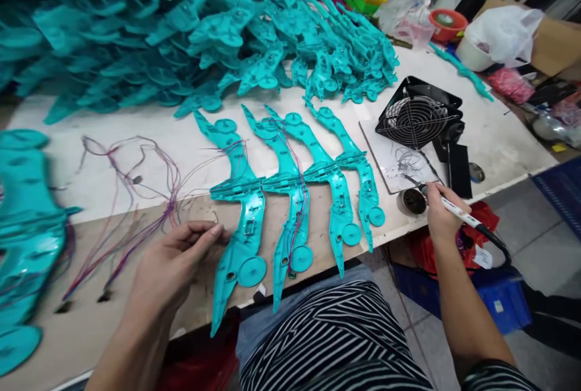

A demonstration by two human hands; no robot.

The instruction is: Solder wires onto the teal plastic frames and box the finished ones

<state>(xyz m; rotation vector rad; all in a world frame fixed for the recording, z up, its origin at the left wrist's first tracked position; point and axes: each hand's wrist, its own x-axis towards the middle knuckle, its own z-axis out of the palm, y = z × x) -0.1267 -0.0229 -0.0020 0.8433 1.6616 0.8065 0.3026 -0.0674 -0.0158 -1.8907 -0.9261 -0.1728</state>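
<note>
My right hand [441,212] grips a soldering iron [465,214] by its white handle. The iron's tip lies over a white board [385,167] with a tangle of thin solder wire [406,161], just above a small round tin [411,202]. My left hand [179,252] is closed in a pinch, and a thin wire [216,216] pokes up from its fingertips. Beside it lies the nearest of several turquoise plastic shells [247,215] set in a row. Red and dark wires [297,197] run along the second shell, down to a small circuit board [292,275].
A high pile of turquoise shells [149,34] fills the back. Loose wire bundles [170,197] with black connectors [105,295] lie left, near another shell [27,221]. A black fan [413,114] stands behind the board. Blue crates [503,303] are on the floor at right.
</note>
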